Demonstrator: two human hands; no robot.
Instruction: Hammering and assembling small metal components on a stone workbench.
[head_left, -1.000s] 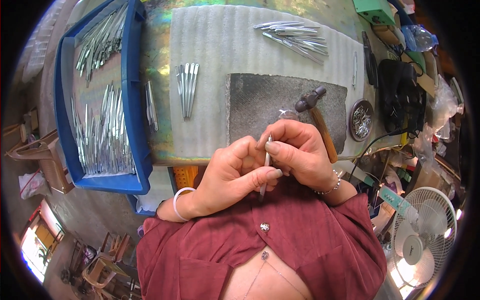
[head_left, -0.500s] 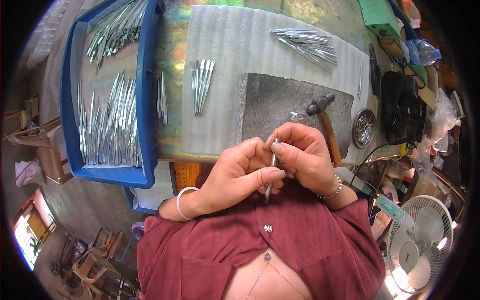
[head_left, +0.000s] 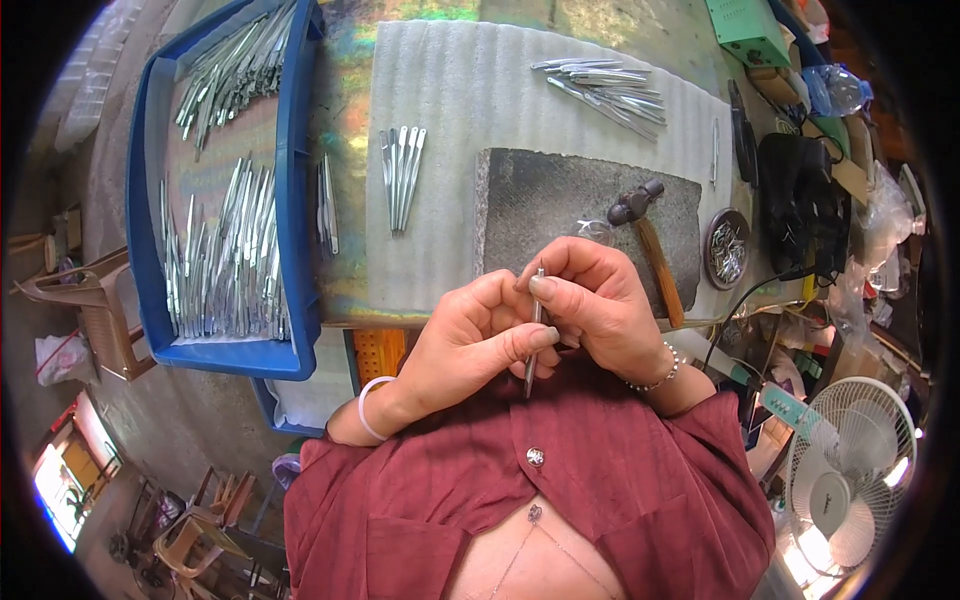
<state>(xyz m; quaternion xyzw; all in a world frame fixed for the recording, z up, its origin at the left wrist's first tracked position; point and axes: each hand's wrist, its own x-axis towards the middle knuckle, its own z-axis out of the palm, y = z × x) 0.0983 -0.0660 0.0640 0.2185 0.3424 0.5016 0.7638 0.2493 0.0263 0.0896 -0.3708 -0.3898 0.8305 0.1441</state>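
Note:
Both my hands are together in front of my chest, at the table's near edge. Between them is a slim metal rod [head_left: 530,375] that points up and away, its lower end tapering toward my shirt. My left hand [head_left: 480,335] pinches its middle between thumb and curled fingers. Near the top end, the thumb and forefinger of my right hand [head_left: 595,300] close on the same rod. Just beyond my fingers lies a dark stone block [head_left: 540,195], with a hammer [head_left: 655,255] resting on it and a small clear round thing [head_left: 594,231] partly hidden by my right hand.
A blue tray [head_left: 297,130] of flat metal strips stands left, with a few strips [head_left: 327,210] beside it. White foam [head_left: 450,80] carries a fanned group of strips [head_left: 403,180] and a loose pile [head_left: 605,90]. Right are a dish of small metal parts [head_left: 727,248] and a fan [head_left: 845,480].
The whole view has shifted slightly. My hands keep the same pinch on the rod, which now stands a little more upright.

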